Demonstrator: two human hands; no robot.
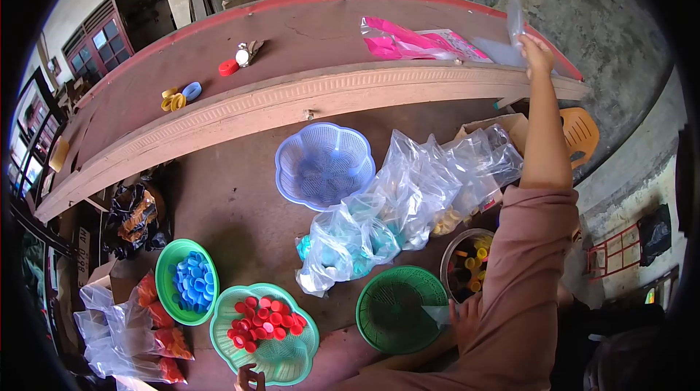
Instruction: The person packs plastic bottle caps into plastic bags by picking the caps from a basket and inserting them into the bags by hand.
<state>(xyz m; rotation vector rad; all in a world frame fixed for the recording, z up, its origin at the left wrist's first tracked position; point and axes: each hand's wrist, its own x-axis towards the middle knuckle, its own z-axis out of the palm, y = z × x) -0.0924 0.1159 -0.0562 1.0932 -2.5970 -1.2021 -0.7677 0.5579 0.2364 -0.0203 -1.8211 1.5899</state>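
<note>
My right hand [538, 53] reaches out to the far right over the raised ledge, its fingers pinched on a clear plastic bag [516, 18] that stands upright. Below it on the ledge lie more clear bags [501, 51] beside a pink plastic packet [408, 41]. My left hand [467, 320] is low, near my body, partly covered by my right sleeve. A corner of clear plastic [437, 314] shows at its fingers, over the rim of a dark green basket [368, 325].
Another person's fingers [249, 378] touch near a light green basket [295, 358] of red caps [264, 319]. Blue caps [194, 283] fill a green bowl [166, 296]. Bagged caps [357, 238], a purple basket [324, 165] and a bowl of yellow caps [475, 266] stand around.
</note>
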